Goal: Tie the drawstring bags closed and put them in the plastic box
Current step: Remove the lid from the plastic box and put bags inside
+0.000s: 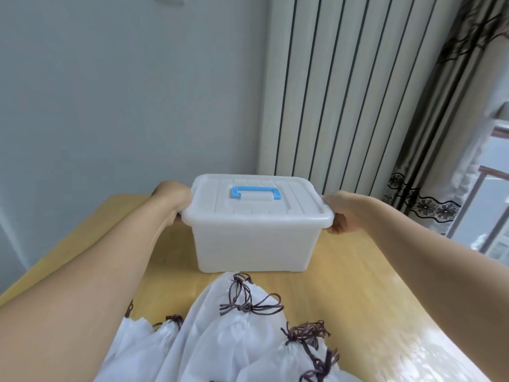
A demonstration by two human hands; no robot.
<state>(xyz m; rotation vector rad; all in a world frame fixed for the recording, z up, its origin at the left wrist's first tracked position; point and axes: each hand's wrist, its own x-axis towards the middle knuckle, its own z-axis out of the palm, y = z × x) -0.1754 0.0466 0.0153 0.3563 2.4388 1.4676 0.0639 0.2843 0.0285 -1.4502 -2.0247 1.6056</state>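
White drawstring bags (pixel 220 343) lie heaped nearest us on the wooden table (pixel 358 285), their brown cords (pixel 249 307) knotted in bows at the gathered necks; we count at least four necks, the rest run out of view at the bottom edge.

Our left hand (pixel 172 201) is curled around the left end of the plastic box (pixel 253 244), fingers tucked under the rim by a bit of blue latch. Our right hand (pixel 340 216) grips the right end the same way, thumb on top of the lid edge, fingers folded beneath the rim. Both forearms are bare and reach forward past the bags on either side.

Box: translucent white, standing on the table just beyond the bag heap, its near bottom edge close to the top bag's cords. The lid (pixel 256 199) is on, with a blue handle (pixel 256 193) lying flat in its recess. Through the cloudy wall we cannot tell whether anything is inside.

Behind the table: a pale wall (pixel 110 92) at left, a white ribbed radiator (pixel 344 92) at centre-right, a dark patterned curtain (pixel 440 133) beside it.
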